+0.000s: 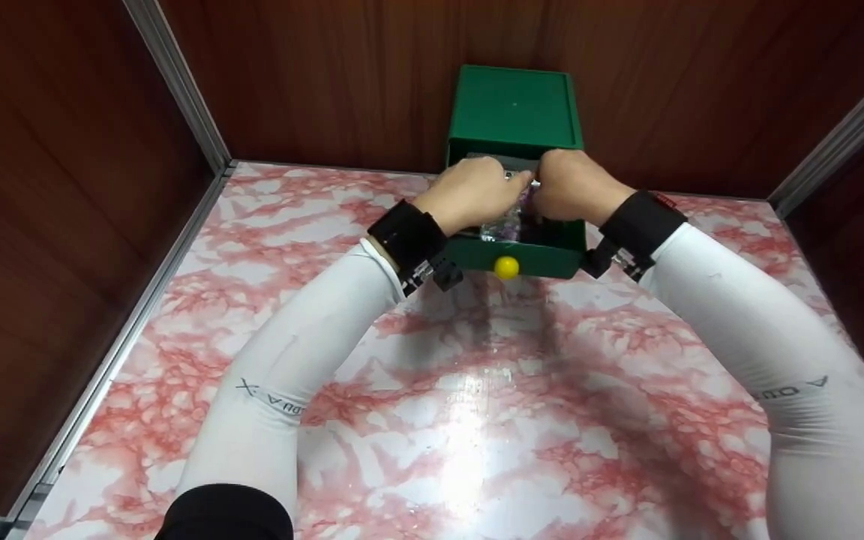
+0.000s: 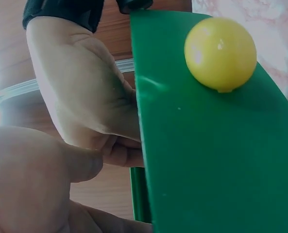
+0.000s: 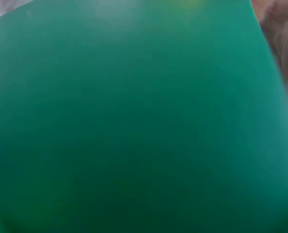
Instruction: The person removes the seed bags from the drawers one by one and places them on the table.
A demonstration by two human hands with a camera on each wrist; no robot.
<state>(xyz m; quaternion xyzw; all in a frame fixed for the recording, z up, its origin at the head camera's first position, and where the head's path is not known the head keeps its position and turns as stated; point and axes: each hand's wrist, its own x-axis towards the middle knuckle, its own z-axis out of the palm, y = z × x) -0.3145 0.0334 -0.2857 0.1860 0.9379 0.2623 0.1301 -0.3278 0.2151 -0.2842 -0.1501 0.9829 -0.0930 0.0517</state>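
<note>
A green drawer (image 1: 511,259) with a round yellow knob (image 1: 506,268) is pulled out of its green case (image 1: 514,105). In it lies a shiny clear plastic packet (image 1: 505,225) with purple parts. My left hand (image 1: 479,193) reaches over the drawer from the left, its thumb stretched toward the other hand; whether its fingers grip the packet I cannot tell. My right hand (image 1: 573,186), fingers curled, holds the packet's upper right part. In the left wrist view the drawer front (image 2: 197,155) hides the fingertips of both hands. It also fills most of the right wrist view, blurred.
The case stands against the brown wood-look back wall (image 1: 327,82). Metal-edged side panels (image 1: 64,187) enclose the red-and-white marbled table (image 1: 432,420). Both wrists carry black straps with small cameras, close beside the drawer front.
</note>
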